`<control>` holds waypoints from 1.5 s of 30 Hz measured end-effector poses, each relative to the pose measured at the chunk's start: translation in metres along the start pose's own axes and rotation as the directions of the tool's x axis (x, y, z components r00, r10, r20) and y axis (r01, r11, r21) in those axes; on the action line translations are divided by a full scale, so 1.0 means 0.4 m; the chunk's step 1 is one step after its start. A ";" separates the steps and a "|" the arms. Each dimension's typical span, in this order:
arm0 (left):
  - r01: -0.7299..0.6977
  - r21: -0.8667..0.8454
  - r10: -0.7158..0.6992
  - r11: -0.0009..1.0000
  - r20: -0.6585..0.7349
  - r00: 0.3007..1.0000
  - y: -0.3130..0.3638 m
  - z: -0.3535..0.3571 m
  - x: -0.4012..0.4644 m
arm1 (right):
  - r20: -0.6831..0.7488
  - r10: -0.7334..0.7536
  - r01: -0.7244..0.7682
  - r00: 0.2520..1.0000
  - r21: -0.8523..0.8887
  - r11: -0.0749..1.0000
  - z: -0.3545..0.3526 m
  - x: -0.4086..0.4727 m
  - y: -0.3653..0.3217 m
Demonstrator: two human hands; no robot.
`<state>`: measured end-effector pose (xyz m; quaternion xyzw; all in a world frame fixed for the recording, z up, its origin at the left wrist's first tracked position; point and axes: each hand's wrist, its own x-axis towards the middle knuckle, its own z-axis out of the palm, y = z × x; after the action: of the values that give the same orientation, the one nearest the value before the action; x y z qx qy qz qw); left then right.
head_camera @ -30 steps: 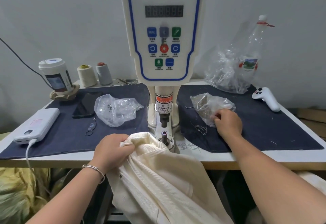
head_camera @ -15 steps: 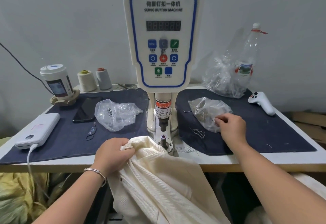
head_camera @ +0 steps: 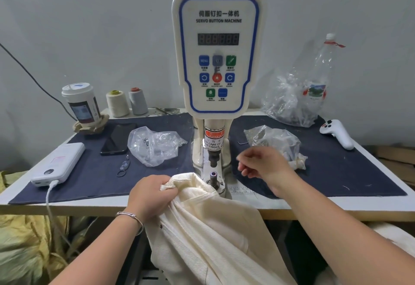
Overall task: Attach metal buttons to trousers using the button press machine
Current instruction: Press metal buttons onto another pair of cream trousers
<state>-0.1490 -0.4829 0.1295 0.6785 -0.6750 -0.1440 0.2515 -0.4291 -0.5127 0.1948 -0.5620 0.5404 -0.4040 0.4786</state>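
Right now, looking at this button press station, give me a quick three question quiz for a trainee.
1. True or false: the left hand grips the cream trousers beside the lower die.
2. Which bag is the right hand nearest? A) the crumpled plastic bag right of the machine B) the clear bag by the phone C) the large bag by the bottle
3. Fill in: the white power bank lies on the table's ____ side.

Key: 1 true; 2 A; 3 left.
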 end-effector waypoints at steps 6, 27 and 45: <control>-0.003 0.005 0.003 1.000 0.004 1.000 -0.001 0.002 -0.001 | 0.108 -0.003 0.000 0.994 0.027 1.000 0.077 -0.014 -0.007; -0.009 0.037 0.010 0.999 -0.009 1.000 0.002 0.002 -0.001 | 0.216 0.121 -0.169 0.969 0.217 0.962 0.091 -0.023 -0.041; 0.017 0.025 -0.016 1.000 -0.033 0.999 0.002 0.004 -0.002 | 0.202 0.307 -0.362 0.930 0.368 0.856 0.081 -0.026 -0.077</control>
<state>-0.1507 -0.4821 0.1285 0.6894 -0.6668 -0.1265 0.2529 -0.3917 -0.5004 0.2186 -0.3760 0.5023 -0.3767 0.6815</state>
